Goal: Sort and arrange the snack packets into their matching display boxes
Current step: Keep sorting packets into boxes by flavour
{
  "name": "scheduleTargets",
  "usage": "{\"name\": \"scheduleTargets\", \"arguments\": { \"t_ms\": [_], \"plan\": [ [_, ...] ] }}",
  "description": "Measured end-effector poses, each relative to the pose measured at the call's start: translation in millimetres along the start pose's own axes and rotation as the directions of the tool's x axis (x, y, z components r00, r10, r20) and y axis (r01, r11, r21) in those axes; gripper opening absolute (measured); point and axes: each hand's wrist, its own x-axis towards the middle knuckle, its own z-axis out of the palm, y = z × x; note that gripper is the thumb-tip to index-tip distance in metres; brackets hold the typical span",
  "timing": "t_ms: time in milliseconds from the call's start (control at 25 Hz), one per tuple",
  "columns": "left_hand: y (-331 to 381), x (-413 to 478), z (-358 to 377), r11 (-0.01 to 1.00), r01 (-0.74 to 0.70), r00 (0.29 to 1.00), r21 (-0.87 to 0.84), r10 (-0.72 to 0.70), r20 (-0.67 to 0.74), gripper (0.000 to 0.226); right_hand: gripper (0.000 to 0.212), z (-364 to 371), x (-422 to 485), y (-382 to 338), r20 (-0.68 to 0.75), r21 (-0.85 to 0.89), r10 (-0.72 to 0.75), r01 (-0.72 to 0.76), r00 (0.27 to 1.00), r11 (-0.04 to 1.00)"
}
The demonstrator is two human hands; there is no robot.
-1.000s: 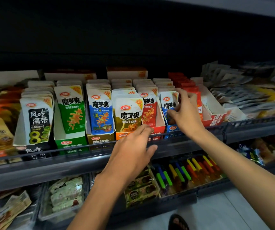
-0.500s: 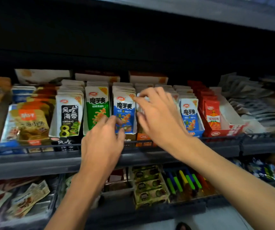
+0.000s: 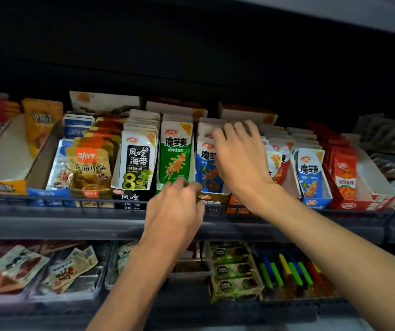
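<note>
Currently both your hands work at the row of display boxes on the upper shelf.

Your right hand reaches over the brown box, fingers curled over the tops of the blue packets standing upright in it; that grip is grasping the stack and covers its right half. Your left hand sits lower, at the shelf's front rail, fingers bent against the foot of the green packet and the brown box's front lip; whether that grip holds anything cannot be told. The green packet stands upright just left of the blue packets, with a black seaweed packet in the next box to its left. Further boxes of blue and red packets stand to the right of your right hand.
</note>
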Motion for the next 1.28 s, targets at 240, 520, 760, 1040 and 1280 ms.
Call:
{"name": "scheduleTargets", "arguments": {
  "t_ms": [240, 520, 760, 1040, 1280],
  "plan": [
    [2, -1, -1, 0.999, 0.016, 1.0, -0.03, -0.016, 0.007, 0.04, 0.017, -3, 3, 8, -0.015, 0.079, 0.002, -0.001, 1.0, 0.997],
    [4, 1, 0, 0.997, 0.029, 0.999, -0.065, -0.028, 0.018, 0.041, 0.023, -10, 16, 15, 0.006, 0.201, 0.043, -0.044, 0.999, 0.979],
    [0, 5, -4, 0.959, 0.068, 0.982, -0.277, -0.112, -0.15, 0.054, 0.022, -38, 16, 38, -0.315, 0.575, 0.201, 0.018, 0.928, 0.818],
    [9, -2, -19, 0.603, -0.156, 0.984, -0.783, 0.024, -0.178, 0.03, 0.013, -83, -38, 48, -0.108, 0.882, 0.408, -0.102, 0.907, 0.461],
    [30, -13, -20, 0.372, 0.025, 0.928, -0.928, 0.336, 0.16, 0.019, 0.013, -71, -79, 42, 0.396, 0.914, 0.509, -0.276, 0.765, -0.296]
  ]
}}
